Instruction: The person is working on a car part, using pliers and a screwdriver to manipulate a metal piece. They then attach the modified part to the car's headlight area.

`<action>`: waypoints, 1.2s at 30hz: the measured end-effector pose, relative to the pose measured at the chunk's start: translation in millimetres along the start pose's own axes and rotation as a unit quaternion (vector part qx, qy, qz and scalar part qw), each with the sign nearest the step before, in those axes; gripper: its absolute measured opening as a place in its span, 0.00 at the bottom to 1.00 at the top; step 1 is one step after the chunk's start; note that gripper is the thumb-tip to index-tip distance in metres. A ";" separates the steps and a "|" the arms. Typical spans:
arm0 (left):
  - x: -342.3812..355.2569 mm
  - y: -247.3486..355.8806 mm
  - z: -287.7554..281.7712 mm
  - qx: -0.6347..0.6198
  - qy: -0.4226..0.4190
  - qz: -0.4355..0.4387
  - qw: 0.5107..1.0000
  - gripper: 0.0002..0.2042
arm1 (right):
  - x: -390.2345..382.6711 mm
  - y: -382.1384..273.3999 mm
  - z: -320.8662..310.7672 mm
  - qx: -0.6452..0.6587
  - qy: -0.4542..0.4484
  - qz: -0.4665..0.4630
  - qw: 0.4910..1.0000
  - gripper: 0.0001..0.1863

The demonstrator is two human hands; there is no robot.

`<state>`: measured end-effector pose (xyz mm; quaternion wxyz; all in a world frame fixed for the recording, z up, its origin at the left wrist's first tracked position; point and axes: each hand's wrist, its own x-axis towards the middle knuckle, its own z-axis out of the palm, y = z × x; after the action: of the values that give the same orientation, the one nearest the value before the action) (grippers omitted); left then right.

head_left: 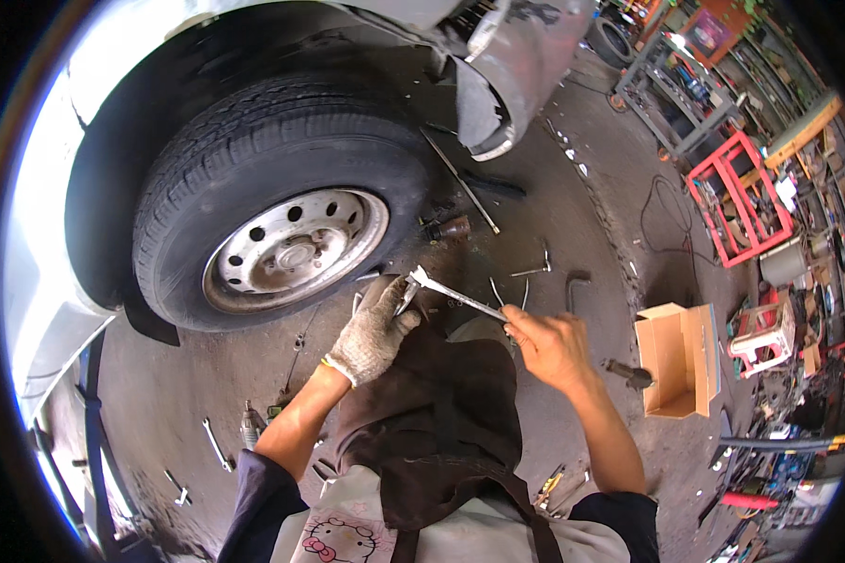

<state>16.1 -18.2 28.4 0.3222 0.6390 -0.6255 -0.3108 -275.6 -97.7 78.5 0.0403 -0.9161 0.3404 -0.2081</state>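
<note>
My left hand (373, 333), in a dirty knit work glove, is closed around a small metal part just below the car wheel (282, 202). My bare right hand (549, 345) grips the handle end of a long steel wrench (453, 294). The wrench's open jaw sits on the part at my gloved fingers. Both hands hover over my brown apron (441, 413), in front of the black tyre with its silver steel rim (299, 251).
Loose wrenches and bars (535, 272) lie on the oily concrete floor behind my hands. An open cardboard box (678, 361) stands right. Red metal racks (737, 202) and a shelf cart (676, 89) fill the right side. A spanner (216, 444) lies lower left.
</note>
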 end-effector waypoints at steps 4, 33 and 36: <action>8.0 3.8 16.4 0.031 0.006 0.070 0.997 0.28 | -14.2 16.0 -24.1 0.016 -0.008 0.020 1.000 0.13; -25.3 93.3 28.3 -0.703 -0.303 -0.178 0.618 0.31 | 21.0 3.3 8.1 0.620 -0.063 0.117 0.773 0.19; -25.5 90.2 31.1 -0.704 -0.299 -0.168 0.622 0.32 | 20.3 1.1 0.4 0.660 -0.104 0.151 0.729 0.17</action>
<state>-63.4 5.7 81.9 0.4111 0.1827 -0.1596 -0.8787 -262.3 -111.6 85.1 0.7007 -0.6112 0.2449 -0.2748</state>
